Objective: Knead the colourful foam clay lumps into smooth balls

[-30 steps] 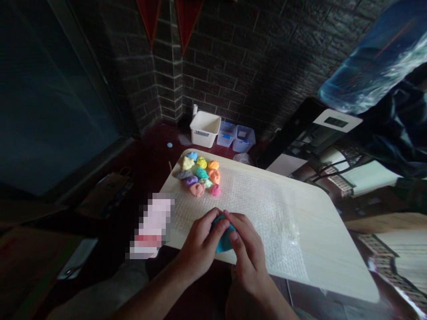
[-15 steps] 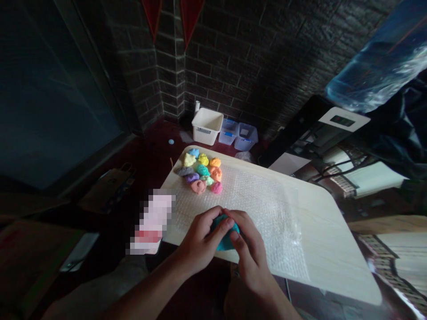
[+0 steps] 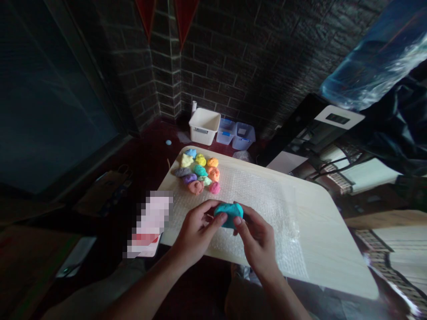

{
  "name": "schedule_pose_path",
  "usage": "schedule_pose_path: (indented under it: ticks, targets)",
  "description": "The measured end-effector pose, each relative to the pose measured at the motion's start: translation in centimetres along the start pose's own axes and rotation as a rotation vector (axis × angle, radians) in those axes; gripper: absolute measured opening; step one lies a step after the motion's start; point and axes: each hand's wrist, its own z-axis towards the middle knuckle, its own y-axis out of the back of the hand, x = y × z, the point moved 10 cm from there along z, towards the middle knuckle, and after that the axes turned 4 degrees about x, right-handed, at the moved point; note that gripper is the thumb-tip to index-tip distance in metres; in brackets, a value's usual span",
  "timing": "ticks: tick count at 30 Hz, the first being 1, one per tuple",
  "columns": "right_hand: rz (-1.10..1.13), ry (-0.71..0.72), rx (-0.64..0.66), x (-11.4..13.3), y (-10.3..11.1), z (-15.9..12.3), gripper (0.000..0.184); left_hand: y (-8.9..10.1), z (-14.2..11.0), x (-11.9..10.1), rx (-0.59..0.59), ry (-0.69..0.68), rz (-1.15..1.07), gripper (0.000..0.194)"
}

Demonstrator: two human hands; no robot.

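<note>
A teal lump of modelling clay (image 3: 229, 213) is held between both hands above the near edge of the table. My left hand (image 3: 199, 226) grips its left side, thumb on the face towards me. On the right side my right hand (image 3: 256, 233) pinches it, with the thumb in front and the fingers behind. Beyond the hands lies a cluster of clay lumps in several colours, among them a pink lump (image 3: 215, 188), a reddish-brown lump (image 3: 195, 188), a green-teal lump (image 3: 200, 170) and a grey lump (image 3: 183, 172).
Bubble wrap (image 3: 263, 195) covers the middle of the pale table (image 3: 333, 240). Past the far edge, a white bin (image 3: 203, 133) and two clear plastic boxes stand on the floor. A water dispenser (image 3: 336, 116) is at the right. A blurred pink object (image 3: 155, 215) sits left of the table.
The hands have opened outward from around the clay, so more of it shows. It now looks wider and flatter, held slightly higher. The whole view has shifted a little.
</note>
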Motion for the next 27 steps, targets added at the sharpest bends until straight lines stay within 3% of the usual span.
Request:
schedule_pose_path:
  ticks: [3,9,14,17,20,22,25,27]
  targets:
    - [-0.038,0.024,0.017,0.8,0.1,0.3,0.012,0.9,0.0,0.1,-0.045,-0.018,0.072,0.024]
    - [-0.103,0.039,0.043,1.3,0.3,0.2,0.014,0.8,0.1,0.0,-0.027,-0.024,0.025,0.025]
    - [-0.049,0.058,0.025,0.7,0.4,-0.1,0.025,1.0,0.1,-1.7,-0.036,-0.093,0.094,0.020]
    - [0.015,0.073,0.061,0.8,-0.1,-0.1,0.022,1.1,0.0,-2.6,-0.051,-0.135,0.134,0.017]
    - [-0.021,0.111,0.036,1.4,-0.1,0.1,0.022,1.4,-0.1,-1.9,-0.105,-0.085,-0.048,0.033]
    - [-0.054,0.144,0.019,1.6,0.0,0.2,0.026,1.2,-0.1,-0.3,-0.125,0.029,-0.288,0.042]
    - [-0.146,0.206,0.031,2.0,-0.1,0.1,0.030,-0.7,-0.3,1.6,-0.049,0.199,-0.587,0.025]
    - [-0.243,0.249,0.070,2.4,-0.6,-0.1,0.030,-1.3,-0.4,1.9,-0.024,0.247,-0.626,0.023]
